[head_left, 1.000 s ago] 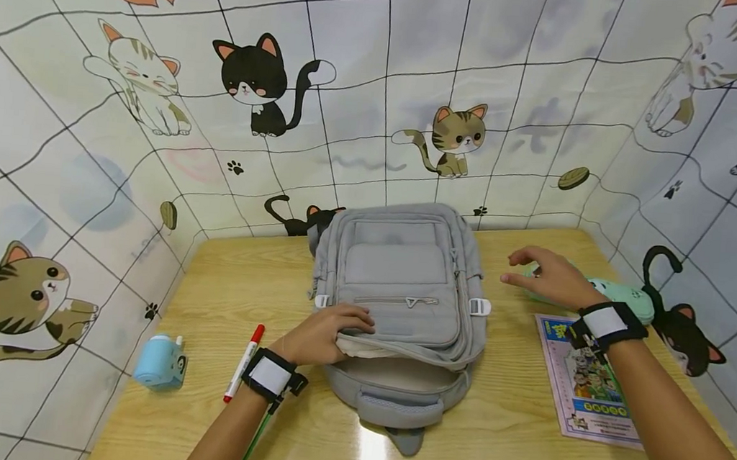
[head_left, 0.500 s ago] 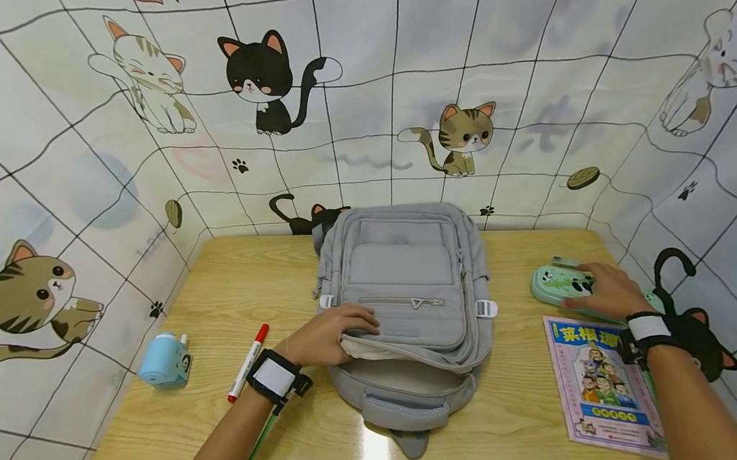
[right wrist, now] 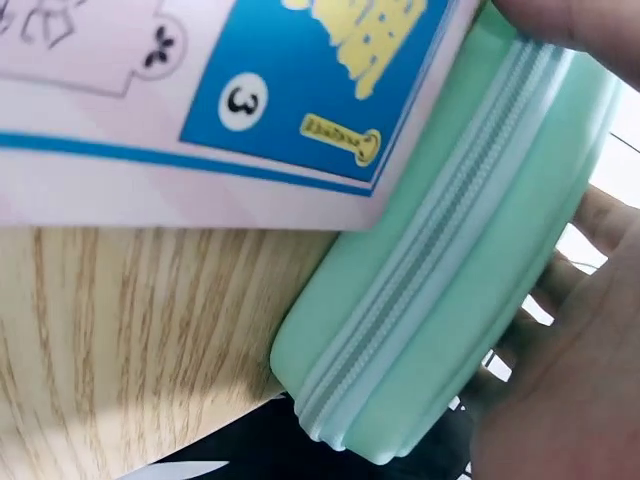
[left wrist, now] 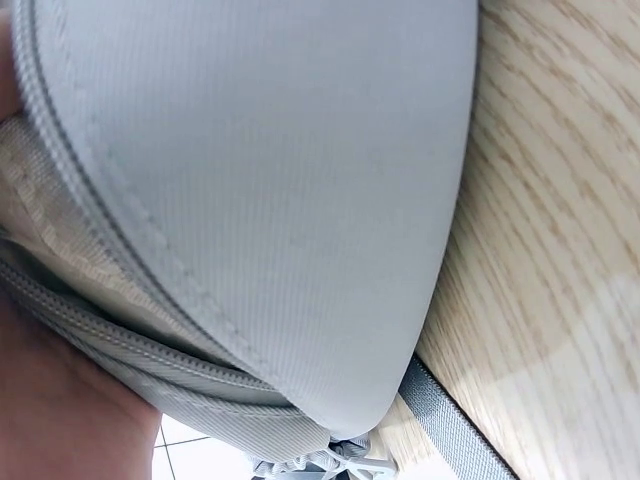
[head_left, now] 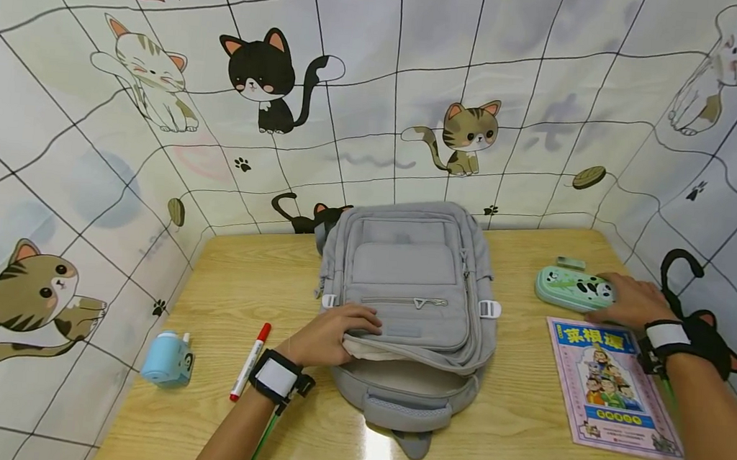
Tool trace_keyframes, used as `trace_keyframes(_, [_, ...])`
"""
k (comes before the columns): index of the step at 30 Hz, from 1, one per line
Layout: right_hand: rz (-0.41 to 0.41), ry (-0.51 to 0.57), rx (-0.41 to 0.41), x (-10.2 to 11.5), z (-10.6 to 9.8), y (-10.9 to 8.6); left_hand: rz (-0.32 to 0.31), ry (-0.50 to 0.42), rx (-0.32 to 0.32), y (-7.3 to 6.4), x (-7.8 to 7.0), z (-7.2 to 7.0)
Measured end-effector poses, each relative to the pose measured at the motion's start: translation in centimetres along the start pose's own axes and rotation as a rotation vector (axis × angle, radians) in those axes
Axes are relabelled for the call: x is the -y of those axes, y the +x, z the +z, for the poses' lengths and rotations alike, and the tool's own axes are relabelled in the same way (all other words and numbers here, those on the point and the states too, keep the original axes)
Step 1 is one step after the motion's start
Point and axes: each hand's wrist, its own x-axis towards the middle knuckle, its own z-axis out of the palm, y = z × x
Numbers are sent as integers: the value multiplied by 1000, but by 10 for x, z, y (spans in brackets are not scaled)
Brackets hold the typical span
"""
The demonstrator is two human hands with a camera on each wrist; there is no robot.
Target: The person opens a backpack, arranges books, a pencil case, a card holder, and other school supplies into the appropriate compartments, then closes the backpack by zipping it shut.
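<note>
A grey backpack [head_left: 405,265] lies on the table, its main opening gaping toward me. My left hand [head_left: 330,337] grips the upper edge of that opening, fingers over the fabric; its thumb is hidden in the head view. The zipper edge and the grey panel of the backpack [left wrist: 280,200] fill much of the left wrist view. At the right, my right hand [head_left: 638,303] holds the right end of a mint-green pencil case [head_left: 565,287] with a panda print. In the right wrist view, thumb and fingers lie on opposite sides of the zipped pencil case [right wrist: 430,270].
A pink and blue book [head_left: 612,393] lies in front of the pencil case. Behind the case is a small greenish block [head_left: 570,262]. On the left are a red-capped marker [head_left: 250,361] and a light blue pencil sharpener [head_left: 168,360]. Cat-patterned walls enclose the wooden table [head_left: 241,278].
My right hand has come down onto the pencil case and shifted right along it to its right end. The left hand keeps its grip on the backpack edge.
</note>
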Motion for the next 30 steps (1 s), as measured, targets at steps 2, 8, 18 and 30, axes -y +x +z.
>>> trace_keyframes(2, [5,-7,-5,1,0,-1,5,-1,-3,0,-1,0])
trace_keyframes(8, [22,-5,-8,7,-1,-4,20,5,-15,-1,-4,-2])
trace_keyframes(18, [-17,26,-35,29,-12,6,19,3,-10,-1,-3,-3])
trace_keyframes(30, [-157,-47,-146,107,-38,10,13,-11,7,1,-1,-4])
